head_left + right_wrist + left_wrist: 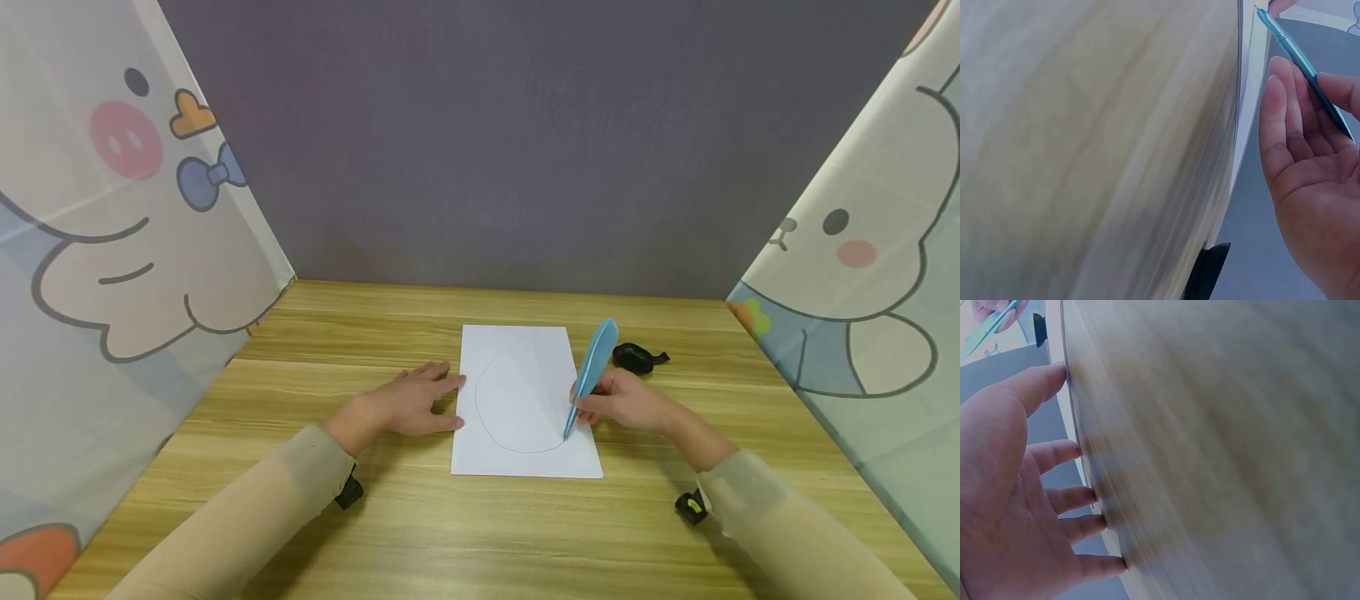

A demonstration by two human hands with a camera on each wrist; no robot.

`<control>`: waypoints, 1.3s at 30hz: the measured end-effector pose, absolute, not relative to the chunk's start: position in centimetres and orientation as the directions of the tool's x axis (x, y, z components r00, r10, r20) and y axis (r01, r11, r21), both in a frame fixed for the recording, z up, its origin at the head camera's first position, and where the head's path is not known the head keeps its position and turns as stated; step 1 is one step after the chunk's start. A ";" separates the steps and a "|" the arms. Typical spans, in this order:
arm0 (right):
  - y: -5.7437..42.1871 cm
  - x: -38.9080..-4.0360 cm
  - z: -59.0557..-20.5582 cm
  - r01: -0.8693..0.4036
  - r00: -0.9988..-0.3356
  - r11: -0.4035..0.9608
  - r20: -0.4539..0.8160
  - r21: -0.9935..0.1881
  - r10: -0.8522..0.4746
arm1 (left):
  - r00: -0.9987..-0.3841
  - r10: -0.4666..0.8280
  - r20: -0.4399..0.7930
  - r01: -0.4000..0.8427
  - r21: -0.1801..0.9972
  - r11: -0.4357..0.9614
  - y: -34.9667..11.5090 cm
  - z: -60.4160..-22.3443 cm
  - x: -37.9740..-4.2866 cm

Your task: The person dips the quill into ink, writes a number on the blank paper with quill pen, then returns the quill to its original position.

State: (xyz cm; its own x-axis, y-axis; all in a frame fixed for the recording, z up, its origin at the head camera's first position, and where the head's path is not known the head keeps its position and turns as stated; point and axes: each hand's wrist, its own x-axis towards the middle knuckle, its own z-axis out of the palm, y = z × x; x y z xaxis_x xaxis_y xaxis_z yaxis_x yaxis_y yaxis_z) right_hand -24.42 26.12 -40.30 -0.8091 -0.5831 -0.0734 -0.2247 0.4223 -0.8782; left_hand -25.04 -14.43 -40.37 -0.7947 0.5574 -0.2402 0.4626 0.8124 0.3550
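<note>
A white sheet of paper [525,392] lies on the table, with a thin curved line [477,398] running from near its top, round the left and along the bottom. My right hand [618,400] pinches a blue feather-shaped pen [597,358] between thumb and fingers. The pen leans, its tip right at the lower right end of the line. In the right wrist view the slim barrel [1300,59] shows against the curled fingers. My left hand [418,404] lies spread at the paper's left edge, thumb and index fingertip touching it. The left wrist view shows its fingers [1057,453] stretched out and apart.
A small black oval object with a short tail [634,358] lies just beyond my right hand. The wooden table [360,333] meets a dark grey panel [480,150] at the back. Cartoon-printed cloths [120,250] stand along both sides. Black wrist devices [349,492] sit under both sleeves.
</note>
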 end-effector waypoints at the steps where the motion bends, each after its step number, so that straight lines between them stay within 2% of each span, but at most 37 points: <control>1: 26.2 -24.5 -40.3 -0.226 -0.811 0.426 -0.073 -0.876 -0.581 | -0.795 0.557 -0.241 0.462 0.354 0.813 -14.4 -40.4 -25.1; 39: 26.1 -27.0 -39.2 -0.237 -0.914 0.618 -0.044 -0.750 -0.404 | -0.789 0.558 -0.256 0.460 0.357 0.813 -14.4 -40.3 -25.0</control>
State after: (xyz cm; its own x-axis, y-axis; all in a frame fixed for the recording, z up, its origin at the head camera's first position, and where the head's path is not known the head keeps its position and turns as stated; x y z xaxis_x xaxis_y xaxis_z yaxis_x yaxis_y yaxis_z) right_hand -27.04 26.14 -39.21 -0.9138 -0.4038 -0.0440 -0.2368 0.6177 -0.7499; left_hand -25.00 -14.37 -40.33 -0.7891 0.5584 -0.2560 0.4596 0.8131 0.3571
